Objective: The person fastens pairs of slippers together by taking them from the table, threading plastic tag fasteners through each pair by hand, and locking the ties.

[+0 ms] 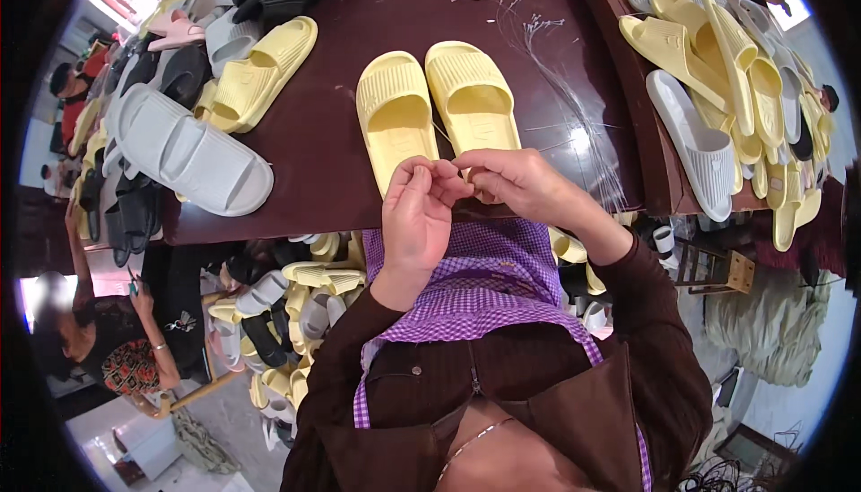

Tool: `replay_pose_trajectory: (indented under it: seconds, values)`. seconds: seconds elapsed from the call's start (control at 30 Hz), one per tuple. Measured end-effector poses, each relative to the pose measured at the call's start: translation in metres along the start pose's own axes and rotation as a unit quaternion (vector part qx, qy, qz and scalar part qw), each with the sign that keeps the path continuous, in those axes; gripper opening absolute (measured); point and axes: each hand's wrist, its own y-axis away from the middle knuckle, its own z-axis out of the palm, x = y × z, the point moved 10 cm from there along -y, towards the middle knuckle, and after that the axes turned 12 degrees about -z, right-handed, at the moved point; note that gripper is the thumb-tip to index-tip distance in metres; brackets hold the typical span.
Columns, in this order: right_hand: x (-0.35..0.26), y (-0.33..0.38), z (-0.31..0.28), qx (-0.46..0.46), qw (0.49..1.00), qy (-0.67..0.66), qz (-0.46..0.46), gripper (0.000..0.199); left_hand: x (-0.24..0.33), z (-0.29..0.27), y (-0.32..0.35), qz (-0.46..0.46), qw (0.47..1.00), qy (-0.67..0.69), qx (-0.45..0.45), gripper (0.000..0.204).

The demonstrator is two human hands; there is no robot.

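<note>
Your left hand [418, 214] and right hand [507, 180] meet at table edge [269, 223], fingertips pinched together, likely on thin clear tie; too fine to confirm. Yellow slide pair [435, 106] lies side by side just beyond hands, within reach. Loose clear ties [560, 88] scattered right.

I see no package, label, sign or screen anywhere in this view. Nothing on the dark surface [359, 178] in front of me has a tag or wrapper that I can make out, and the piles at both sides show none either. The floor below is too blurred and small to tell.
</note>
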Motion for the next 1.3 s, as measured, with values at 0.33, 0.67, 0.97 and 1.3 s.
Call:
replay_pose_trajectory:
  seconds: [0.33, 0.67, 0.97, 1.3]
  values:
    - [-0.022, 0.013, -0.022, 0.048, 0.985, 0.148, -0.078, 0.011, -0.010, -0.004, 0.012, -0.084, 0.995, 0.062, -0.008, 0.013]
    - [-0.031, 0.038, -0.015, 0.018, 0.952, 0.269, -0.148, 0.006, -0.044, -0.028, 0.041, -0.304, 0.949, -0.020, 0.086, 0.012]
    - [0.039, -0.018, -0.040, -0.035, 0.929, 0.365, -0.055, 0.010, -0.037, -0.018, -0.008, -0.275, 0.957, -0.076, 0.045, 0.012]
    - [0.028, -0.047, -0.065, 0.064, 0.923, 0.363, -0.111, 0.018, -0.038, -0.020, -0.077, -0.086, 0.991, 0.031, 0.103, 0.009]
